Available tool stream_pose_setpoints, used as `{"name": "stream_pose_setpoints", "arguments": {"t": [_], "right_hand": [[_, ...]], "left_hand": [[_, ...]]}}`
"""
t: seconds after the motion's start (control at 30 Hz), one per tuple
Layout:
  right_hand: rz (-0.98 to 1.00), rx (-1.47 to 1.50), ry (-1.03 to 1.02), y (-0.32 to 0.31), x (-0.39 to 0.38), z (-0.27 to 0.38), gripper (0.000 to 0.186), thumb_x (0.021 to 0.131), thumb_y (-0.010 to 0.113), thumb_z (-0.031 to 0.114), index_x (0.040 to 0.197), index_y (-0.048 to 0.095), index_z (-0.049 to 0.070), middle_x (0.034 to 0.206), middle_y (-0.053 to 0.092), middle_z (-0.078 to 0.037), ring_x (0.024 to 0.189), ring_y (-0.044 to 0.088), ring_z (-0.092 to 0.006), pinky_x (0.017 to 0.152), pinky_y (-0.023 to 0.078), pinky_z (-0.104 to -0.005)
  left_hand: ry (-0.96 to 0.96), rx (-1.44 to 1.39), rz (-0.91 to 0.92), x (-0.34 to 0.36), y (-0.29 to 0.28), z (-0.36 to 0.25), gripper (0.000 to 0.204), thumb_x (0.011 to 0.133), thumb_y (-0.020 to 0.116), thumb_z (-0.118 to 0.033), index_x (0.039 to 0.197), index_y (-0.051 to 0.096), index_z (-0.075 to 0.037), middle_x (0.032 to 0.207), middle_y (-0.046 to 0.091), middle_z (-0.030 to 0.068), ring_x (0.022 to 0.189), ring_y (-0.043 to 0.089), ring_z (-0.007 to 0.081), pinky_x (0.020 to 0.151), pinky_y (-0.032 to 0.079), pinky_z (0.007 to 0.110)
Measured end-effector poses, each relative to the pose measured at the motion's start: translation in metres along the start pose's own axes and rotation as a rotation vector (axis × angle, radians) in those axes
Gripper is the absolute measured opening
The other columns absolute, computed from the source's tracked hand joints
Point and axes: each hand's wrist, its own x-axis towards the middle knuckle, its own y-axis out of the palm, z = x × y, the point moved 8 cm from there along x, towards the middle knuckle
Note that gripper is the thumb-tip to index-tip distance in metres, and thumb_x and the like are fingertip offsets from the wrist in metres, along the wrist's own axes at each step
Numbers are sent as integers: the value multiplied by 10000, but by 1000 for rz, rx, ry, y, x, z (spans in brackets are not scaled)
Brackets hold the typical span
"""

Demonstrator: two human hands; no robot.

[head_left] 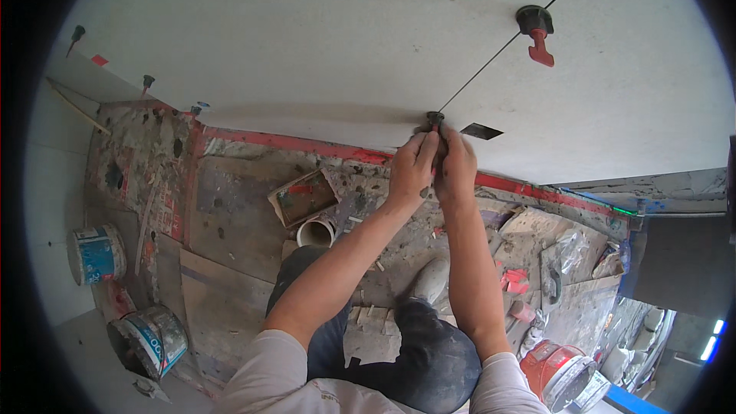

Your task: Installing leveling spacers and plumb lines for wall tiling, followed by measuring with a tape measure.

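1. Head view: the left hand (412, 170) pinches in from the left on the lower clip (435, 117), a dark cap with a bit of red below it, its thumb and fingers drawn together on that red part
2. The right hand (458, 165) closes in from the other side, fingers curled onto the same clip; the exact contact of its fingertips is partly hidden
3. The lower clip sits right at the fingertips, at the bottom end of the dark seam (483, 68) visible in the pale panel (322, 46)
4. Up and right of the fingers, the upper clip (534, 21) straddles that seam with no hand on it, its red handle hanging down; this one looks done
5. Far left of the fingers, two more clips (78, 33) (149, 81) stand in place, also untouched
6. The lower clip seems to be the piece left in hand; whether it is tight cannot be told
7. Just right of the fingers is a dark cut-out (481, 131); below them runs a red strip (307, 143)
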Motion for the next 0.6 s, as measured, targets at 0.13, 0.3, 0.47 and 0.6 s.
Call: {"name": "stream_pose_setpoints", "arguments": {"t": [0.13, 0.3, 0.47, 0.6], "right_hand": [[-151, -766, -441, 22, -18, 51, 413, 1005, 774, 340, 888, 725, -53, 735, 719, -83, 627, 633, -188, 614, 524, -398], [-156, -1221, -555, 49, -23, 76, 397, 1042, 692, 319, 937, 744, -61, 839, 770, -117, 707, 697, -231, 676, 548, -410], [57, 196, 103, 22, -4, 2, 343, 1098, 601, 294, 1063, 752, -12, 976, 767, -69, 824, 699, -196, 759, 546, -382], [51, 330, 125, -2, 5, -23, 340, 1117, 584, 290, 1151, 726, -16, 961, 730, -50, 805, 651, -153, 701, 516, -328]], "left_hand": [[-60, 49, -12, -3, 2, -7, 358, 1157, 547, -307, 986, 675, -19, 807, 596, -27, 742, 489, 87, 664, 415, 313], [-61, 65, 22, -1, -3, -4, 321, 1151, 540, -274, 1022, 685, -19, 819, 605, -16, 745, 484, 84, 656, 405, 302], [-32, -8, 21, 2, -1, -3, 345, 1161, 543, -312, 1017, 682, -30, 845, 603, -38, 768, 496, 60, 661, 403, 282], [-33, -84, 51, 0, 5, 1, 376, 1160, 575, -367, 1011, 688, -40, 857, 603, -62, 765, 496, 48, 660, 406, 267]]}}
